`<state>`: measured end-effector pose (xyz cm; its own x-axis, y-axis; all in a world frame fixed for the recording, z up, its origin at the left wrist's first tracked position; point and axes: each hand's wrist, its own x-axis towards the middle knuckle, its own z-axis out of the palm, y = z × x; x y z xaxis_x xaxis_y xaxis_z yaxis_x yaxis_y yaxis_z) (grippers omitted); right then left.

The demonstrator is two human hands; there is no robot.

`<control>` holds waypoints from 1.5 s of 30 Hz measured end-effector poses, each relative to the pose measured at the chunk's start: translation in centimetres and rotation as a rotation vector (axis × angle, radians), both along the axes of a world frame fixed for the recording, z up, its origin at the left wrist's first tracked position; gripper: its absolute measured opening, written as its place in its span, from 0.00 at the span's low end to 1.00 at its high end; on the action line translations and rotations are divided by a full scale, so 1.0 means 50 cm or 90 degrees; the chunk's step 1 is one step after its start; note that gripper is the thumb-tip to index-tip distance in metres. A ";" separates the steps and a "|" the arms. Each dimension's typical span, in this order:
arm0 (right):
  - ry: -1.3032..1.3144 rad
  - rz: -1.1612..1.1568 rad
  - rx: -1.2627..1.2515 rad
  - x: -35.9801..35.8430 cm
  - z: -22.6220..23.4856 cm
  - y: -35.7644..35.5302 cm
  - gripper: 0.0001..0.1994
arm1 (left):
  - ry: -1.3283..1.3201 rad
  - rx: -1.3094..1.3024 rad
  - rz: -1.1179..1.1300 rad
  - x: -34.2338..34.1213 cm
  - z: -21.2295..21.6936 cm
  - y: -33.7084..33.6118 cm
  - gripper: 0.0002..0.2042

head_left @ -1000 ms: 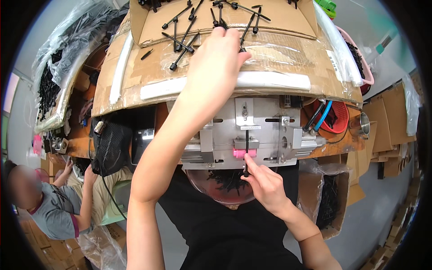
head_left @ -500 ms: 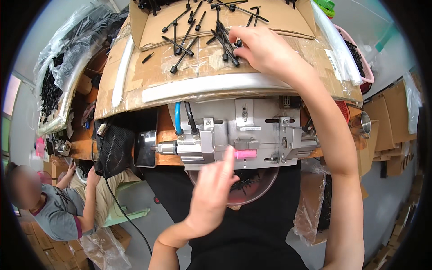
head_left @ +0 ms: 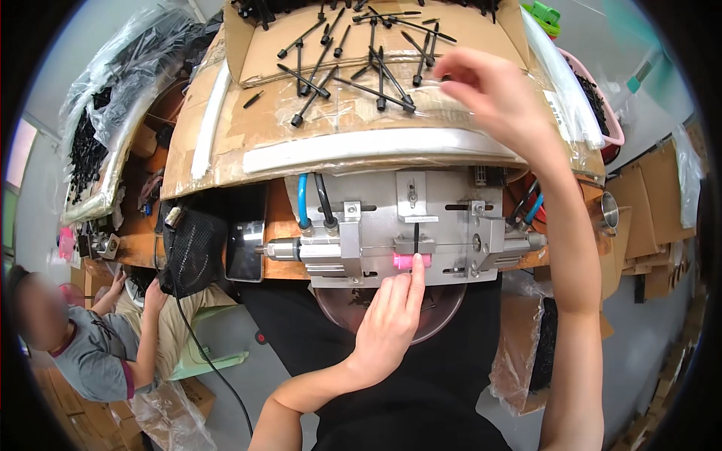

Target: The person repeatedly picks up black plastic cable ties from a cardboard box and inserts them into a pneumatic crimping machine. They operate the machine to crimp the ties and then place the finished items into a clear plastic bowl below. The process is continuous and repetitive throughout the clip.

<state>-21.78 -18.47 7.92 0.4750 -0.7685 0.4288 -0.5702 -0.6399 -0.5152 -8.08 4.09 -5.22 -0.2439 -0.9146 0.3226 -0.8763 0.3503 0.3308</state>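
Note:
My left hand point(head_left: 389, 322) reaches over the metal fixture point(head_left: 376, 203) with its index finger stretched out. The fingertip rests at a pink block point(head_left: 406, 261), against the lower end of a slim black rod point(head_left: 417, 236) standing lengthwise in the fixture's middle. The other fingers are curled and appear to hold nothing. My right hand point(head_left: 492, 94) hovers over the cardboard, just right of several black headed rods point(head_left: 381, 86). Its fingers are bent, with a gap between thumb and index finger. A small dark spot shows in that gap; I cannot tell whether it is held.
Flat cardboard point(head_left: 218, 150) covers the bench behind the fixture. A bowl point(head_left: 451, 312) with black pieces sits below the fixture. Blue and black hoses point(head_left: 303, 199) rise at its left. A pink basket point(head_left: 613, 124) stands far right. A co-worker point(head_left: 98, 338) sits at left.
My left hand has moved right and up, its finger now at the pink block. A black rod now stands in the fixture. My right hand has shifted right, away from the rods, which lie more spread.

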 end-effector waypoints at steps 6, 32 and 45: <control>-0.463 0.070 0.238 -0.110 -0.017 0.127 0.07 | 0.071 -0.039 -0.104 0.047 0.103 -0.062 0.31; 0.019 0.046 -0.154 -0.020 -0.115 0.281 0.20 | 0.126 -0.049 -0.115 0.203 0.221 -0.285 0.08; -0.102 0.122 -0.050 0.009 0.000 -0.020 0.11 | 0.109 -0.027 -0.021 0.037 0.028 0.027 0.33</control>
<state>-21.35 -19.48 7.92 0.5300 -0.6324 0.5649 -0.3499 -0.7700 -0.5336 -6.25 5.44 -3.84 -0.2122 -0.8913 0.4008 -0.7963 0.3954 0.4578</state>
